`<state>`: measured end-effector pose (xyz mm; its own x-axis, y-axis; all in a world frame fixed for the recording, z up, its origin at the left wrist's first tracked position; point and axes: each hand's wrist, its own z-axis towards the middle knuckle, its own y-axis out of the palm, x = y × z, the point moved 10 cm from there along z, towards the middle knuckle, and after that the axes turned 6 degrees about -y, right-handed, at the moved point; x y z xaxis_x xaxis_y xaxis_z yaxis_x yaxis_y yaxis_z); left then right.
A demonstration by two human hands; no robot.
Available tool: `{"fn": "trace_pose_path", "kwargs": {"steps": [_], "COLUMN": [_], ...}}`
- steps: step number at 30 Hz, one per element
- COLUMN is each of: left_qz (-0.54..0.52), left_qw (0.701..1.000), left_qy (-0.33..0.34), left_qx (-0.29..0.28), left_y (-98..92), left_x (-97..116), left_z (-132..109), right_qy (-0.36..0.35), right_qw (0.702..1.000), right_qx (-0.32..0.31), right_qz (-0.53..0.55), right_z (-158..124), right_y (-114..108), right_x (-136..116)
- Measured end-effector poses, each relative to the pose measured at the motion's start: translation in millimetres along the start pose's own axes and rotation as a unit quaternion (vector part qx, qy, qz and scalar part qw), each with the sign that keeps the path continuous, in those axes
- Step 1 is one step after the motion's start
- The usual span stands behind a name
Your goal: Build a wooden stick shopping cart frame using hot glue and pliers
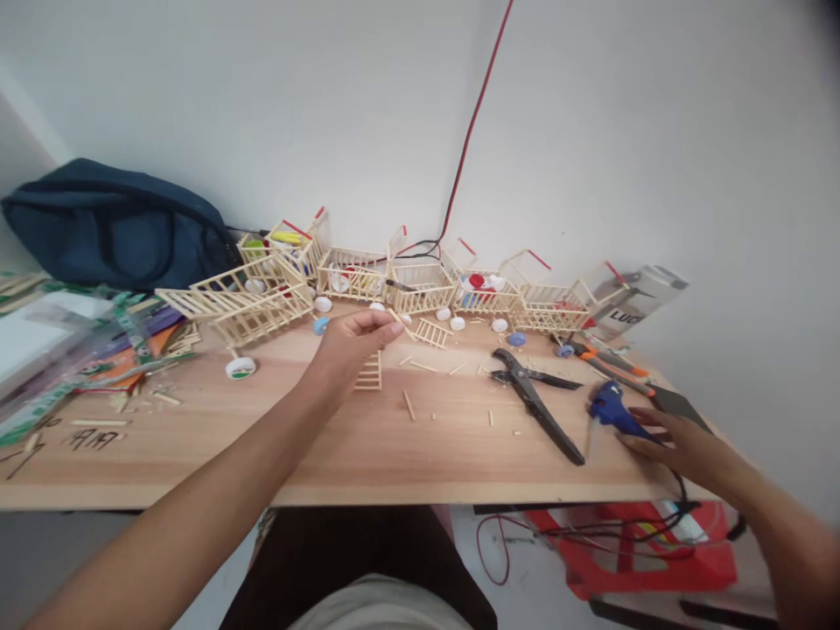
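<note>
My left hand (364,339) is raised over the middle of the table, pinching a thin wooden stick (402,324) between thumb and fingertips. Below and partly behind it lies a small ladder-like wooden panel (369,372); another slatted panel (433,333) rests a little farther back. On the right, my right hand (675,442) has its fingers around the handle of a blue glue gun (613,407), whose cord trails off the table edge. Black cutters (535,398) lie between the two hands, their jaws facing the back.
Several miniature stick carts (420,289) with bottle-cap wheels line the wall. A dark blue bag (118,223) stands at the back left, near plastic packaging (131,332). Orange-handled pliers (613,363) lie at right. Stick scraps dot the table (394,464). A red stool (643,560) is below.
</note>
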<state>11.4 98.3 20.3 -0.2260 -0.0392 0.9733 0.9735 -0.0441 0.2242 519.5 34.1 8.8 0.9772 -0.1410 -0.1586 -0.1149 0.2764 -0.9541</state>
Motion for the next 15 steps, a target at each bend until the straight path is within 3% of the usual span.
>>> {"fn": "trace_pose_path", "kwargs": {"steps": [2, 5, 8, 10, 12, 15], "left_qz": [0.007, 0.029, 0.059, 0.08, 0.105, 0.165], "left_qw": [1.0, 0.999, 0.998, 0.996, 0.992, 0.978], "left_qy": [0.005, 0.014, 0.03, 0.044, 0.067, 0.126], "left_qx": [-0.003, -0.003, -0.005, -0.004, 0.004, 0.027], "left_y": [1.6, 5.0, 9.6, 11.3, 10.5, 8.4], "left_x": [1, 4, 7, 9, 13, 26], "left_z": [-2, -5, -8, -10, -12, -16], "right_qy": [-0.008, 0.001, -0.103, -0.204, -0.275, -0.326], "right_qw": [0.999, 0.996, 0.973, 0.944, 0.916, 0.885], "right_qx": [-0.042, 0.083, 0.138, 0.138, 0.108, 0.067], "right_qz": [0.017, 0.013, 0.153, 0.219, 0.27, 0.326], "right_z": [2, -1, -9, -16, -19, -18], "right_y": [-7, -54, -74, -74, -63, -43], "right_x": [-19, -77, -183, -256, -312, -356]}}
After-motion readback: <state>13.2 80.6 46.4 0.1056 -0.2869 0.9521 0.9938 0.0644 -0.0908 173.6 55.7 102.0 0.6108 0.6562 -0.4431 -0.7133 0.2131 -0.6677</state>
